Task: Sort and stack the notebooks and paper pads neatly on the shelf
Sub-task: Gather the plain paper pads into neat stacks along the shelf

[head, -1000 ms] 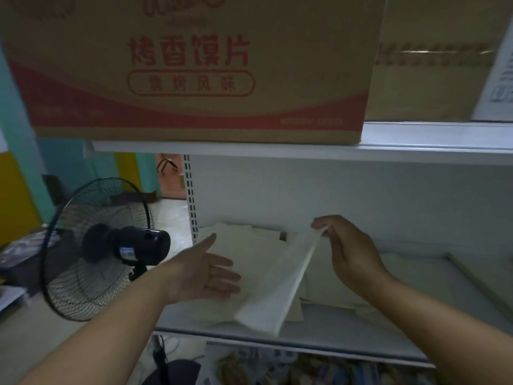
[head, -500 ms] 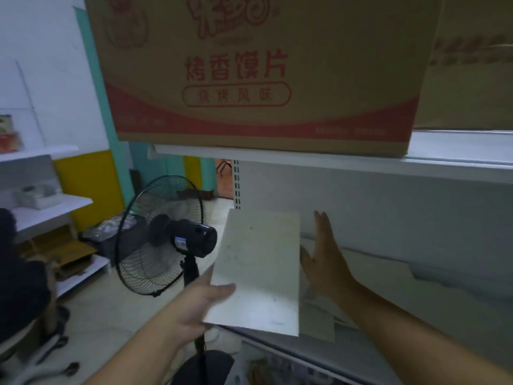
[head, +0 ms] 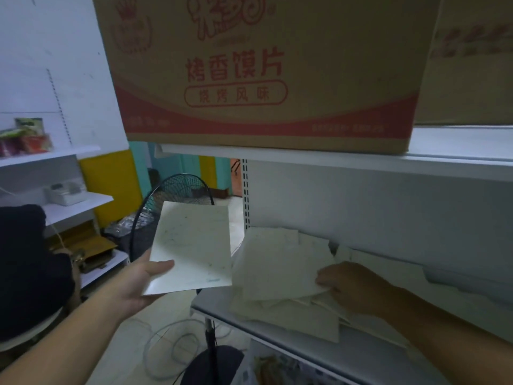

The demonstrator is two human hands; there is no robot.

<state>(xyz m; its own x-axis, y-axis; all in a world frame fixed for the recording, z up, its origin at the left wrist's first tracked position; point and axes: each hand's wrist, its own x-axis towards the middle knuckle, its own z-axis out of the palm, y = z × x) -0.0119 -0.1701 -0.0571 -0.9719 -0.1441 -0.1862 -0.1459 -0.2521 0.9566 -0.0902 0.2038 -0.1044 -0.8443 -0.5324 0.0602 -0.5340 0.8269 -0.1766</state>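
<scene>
- Left hand (head: pixel 138 284): grip clamped on the lower left corner of a pale pad (head: pixel 191 248), thumb (head: pixel 159 266) lying on its face, the remaining fingers hidden beneath.
- The pale pad is held in the air, tilted, to the left of the shelf (head: pixel 305 354) and clear of it.
- Right hand (head: pixel 355 287): grip closed, fingers curled over the right edge of the top pad (head: pixel 274 265) on the shelf.
- The top pad lies askew on a pile of pads (head: pixel 294 320), loose and overlapping, corners out of line, at the left end of the shelf.
- More pale sheets extend along the shelf behind the right hand; detail not discernible.
- Upper shelf (head: pixel 458 151) carries a cardboard box (head: pixel 263 73) with red print, directly above the pile.
- A standing fan (head: pixel 172 195) is on the floor behind the held pad, with a white cable (head: pixel 166 343) coiled near its base.
- Side shelving (head: pixel 80 198) stands at far left.
</scene>
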